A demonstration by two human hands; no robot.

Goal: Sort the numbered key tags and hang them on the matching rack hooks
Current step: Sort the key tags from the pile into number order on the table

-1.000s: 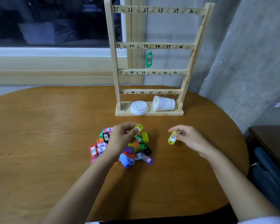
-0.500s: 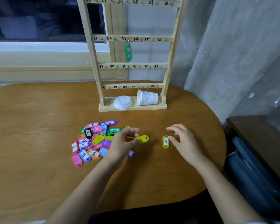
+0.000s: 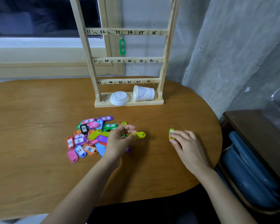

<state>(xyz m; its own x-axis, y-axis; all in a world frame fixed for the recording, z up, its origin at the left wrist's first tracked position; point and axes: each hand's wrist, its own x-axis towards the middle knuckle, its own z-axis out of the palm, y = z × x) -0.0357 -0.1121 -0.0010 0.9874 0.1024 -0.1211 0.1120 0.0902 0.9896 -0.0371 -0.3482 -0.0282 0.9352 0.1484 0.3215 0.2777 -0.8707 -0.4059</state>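
Note:
A wooden rack [image 3: 162, 67] with numbered hooks stands at the back of the table. One green tag marked 33 [image 3: 122, 46] hangs on its hook. A pile of coloured key tags [image 3: 87, 138] lies in front of the rack. My left hand [image 3: 118, 141] hovers at the pile's right edge and pinches a yellow-green tag [image 3: 140, 135] by its ring end. A second yellow tag [image 3: 171, 133] lies flat on the table further right. My right hand [image 3: 187, 146] rests its fingertips on that tag and covers its lower part.
On the rack's base a white paper cup [image 3: 144, 93] lies on its side next to a stack of white lids [image 3: 119, 98]. The oval wooden table [image 3: 31, 126] ends close to my right hand. Beyond it stand a blue chair [image 3: 249, 175] and a dark side table [image 3: 257, 125].
My right hand laid its yellow tag on the table, then moved its fingertips back onto it. My left hand carried the yellow-green tag off the pile to the right. The view tilted down.

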